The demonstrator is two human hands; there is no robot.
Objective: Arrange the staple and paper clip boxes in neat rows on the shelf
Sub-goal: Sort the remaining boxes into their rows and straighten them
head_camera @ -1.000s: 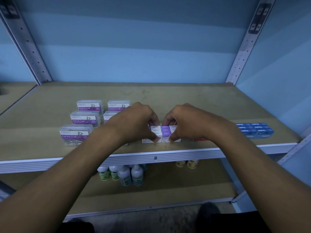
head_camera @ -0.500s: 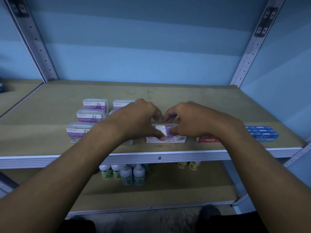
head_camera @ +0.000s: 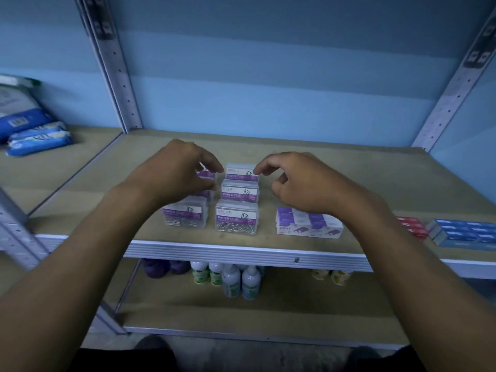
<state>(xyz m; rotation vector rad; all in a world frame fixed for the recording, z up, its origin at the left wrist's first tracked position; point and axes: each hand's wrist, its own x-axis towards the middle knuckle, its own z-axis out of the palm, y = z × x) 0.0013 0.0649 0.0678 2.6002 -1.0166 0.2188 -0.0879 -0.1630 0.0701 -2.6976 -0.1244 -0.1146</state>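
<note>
Clear paper clip boxes with purple labels stand in two columns on the shelf [head_camera: 349,170], the nearest right one [head_camera: 236,217] at the front and a far one [head_camera: 241,171] behind. My left hand [head_camera: 174,174] hovers over the left column, fingers loosely curled, hiding two boxes there. My right hand [head_camera: 303,181] hovers right of the far boxes, fingers relaxed and holding nothing. White and purple staple boxes [head_camera: 308,224] sit side by side below my right wrist. Red staple boxes [head_camera: 412,226] and blue staple boxes [head_camera: 464,232] lie further right.
Metal uprights [head_camera: 112,65] frame the bay at both rear corners. Blue wrapped packs [head_camera: 37,138] lie on the neighbouring shelf at left. Small bottles [head_camera: 236,280] stand on the lower shelf. The back of the shelf behind the boxes is bare board.
Both hands have let go of the white and purple staple boxes and moved up and left to the paper clip boxes. The view has shifted left.
</note>
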